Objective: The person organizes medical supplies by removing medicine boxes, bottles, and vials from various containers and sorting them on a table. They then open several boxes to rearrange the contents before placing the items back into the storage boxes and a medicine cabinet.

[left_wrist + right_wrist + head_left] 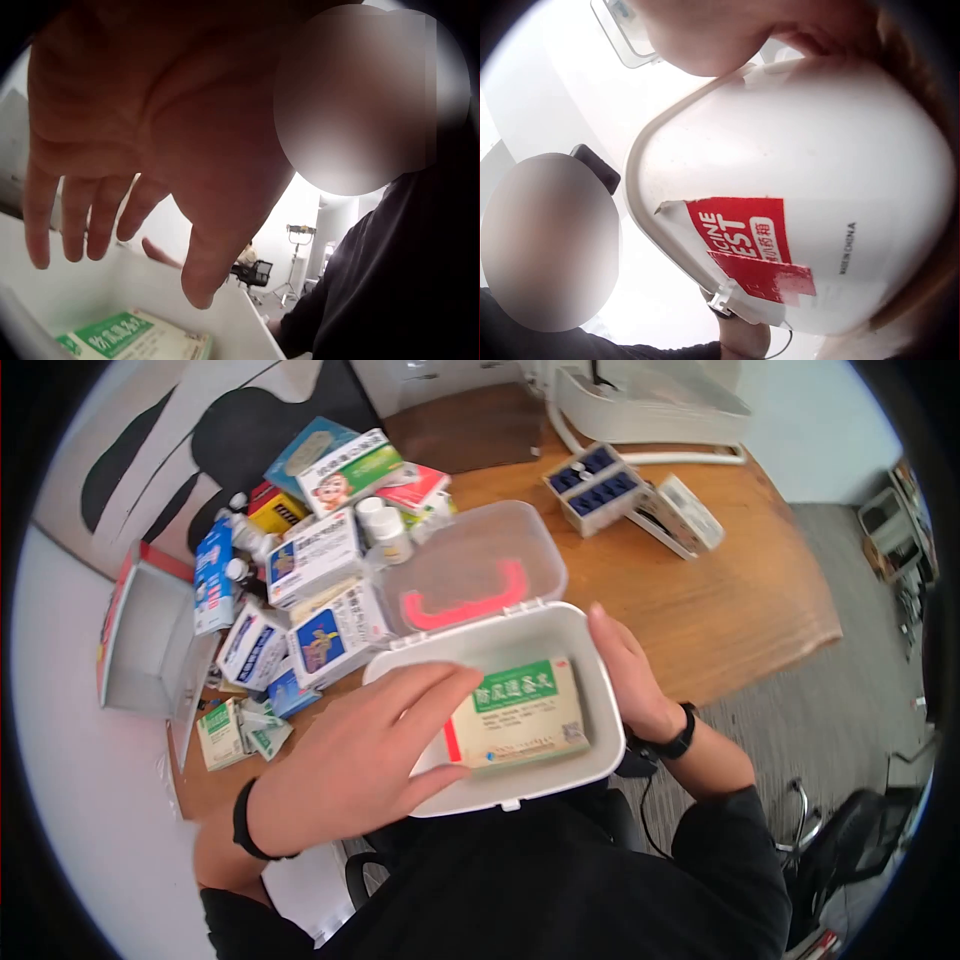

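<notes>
My left hand (375,735) reaches over the near left of a white medicine chest (490,790). Its fingers are extended and hold nothing, as the bare palm in the left wrist view shows. Inside the chest lies a cream and green medicine carton (520,725) with a red end; the left fingertips overlap its left side in the head view. My right hand (635,680) rests along the outside of the chest's right wall, its thumb side near the rim. The chest's translucent lid (480,540) with a red handle (470,598) is folded back behind it.
Medicine cartons (335,630) and several bottles (390,540) crowd the table's left side. An open empty box (150,640) leans at far left, near a small green and cream carton (222,735). A compartment box (595,490) and another carton (680,515) stand back right.
</notes>
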The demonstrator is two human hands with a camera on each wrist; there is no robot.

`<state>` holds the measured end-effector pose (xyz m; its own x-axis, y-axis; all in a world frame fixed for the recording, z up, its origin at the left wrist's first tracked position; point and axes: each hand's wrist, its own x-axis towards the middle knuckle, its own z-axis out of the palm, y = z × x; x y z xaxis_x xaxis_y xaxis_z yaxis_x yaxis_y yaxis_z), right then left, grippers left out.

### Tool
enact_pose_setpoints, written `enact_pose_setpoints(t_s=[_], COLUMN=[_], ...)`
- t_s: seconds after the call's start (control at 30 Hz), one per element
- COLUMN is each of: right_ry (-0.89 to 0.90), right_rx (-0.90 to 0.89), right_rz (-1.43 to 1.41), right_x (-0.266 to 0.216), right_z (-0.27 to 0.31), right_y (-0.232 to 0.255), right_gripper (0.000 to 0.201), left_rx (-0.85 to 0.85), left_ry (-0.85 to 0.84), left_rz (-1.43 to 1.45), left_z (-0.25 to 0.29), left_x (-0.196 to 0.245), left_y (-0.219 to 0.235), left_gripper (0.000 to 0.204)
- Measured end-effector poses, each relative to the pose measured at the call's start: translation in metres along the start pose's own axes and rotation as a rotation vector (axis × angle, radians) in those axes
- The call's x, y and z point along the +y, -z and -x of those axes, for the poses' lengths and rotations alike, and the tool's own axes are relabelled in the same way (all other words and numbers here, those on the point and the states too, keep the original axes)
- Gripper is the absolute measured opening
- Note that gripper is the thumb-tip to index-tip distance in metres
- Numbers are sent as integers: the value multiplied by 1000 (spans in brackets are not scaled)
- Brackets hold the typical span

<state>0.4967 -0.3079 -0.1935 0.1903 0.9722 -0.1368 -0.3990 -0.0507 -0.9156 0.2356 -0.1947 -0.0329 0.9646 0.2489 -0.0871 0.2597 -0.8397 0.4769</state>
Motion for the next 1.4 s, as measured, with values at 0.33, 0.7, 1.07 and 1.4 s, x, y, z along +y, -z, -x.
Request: enact_pose_setpoints(t_s=[0.33,0.7,1.07,1.4], right_ry=[61,325,372,298], right_rx=[90,331,288,378], right_rz=[133,670,656,547], right_x=[11,47,47,50], right_z=[10,75,76,74], right_y=[19,19,35,33], right_gripper=[70,89,66,50], left_rx=[977,614,659,649], left_ry=[70,260,168,183], left_rz=[247,286,64,159], left_z=[113,137,124,127], left_x=[-63,-107,-109,-112], left_y=[-93,-129,-140,-138], left_gripper=[23,21,23,22])
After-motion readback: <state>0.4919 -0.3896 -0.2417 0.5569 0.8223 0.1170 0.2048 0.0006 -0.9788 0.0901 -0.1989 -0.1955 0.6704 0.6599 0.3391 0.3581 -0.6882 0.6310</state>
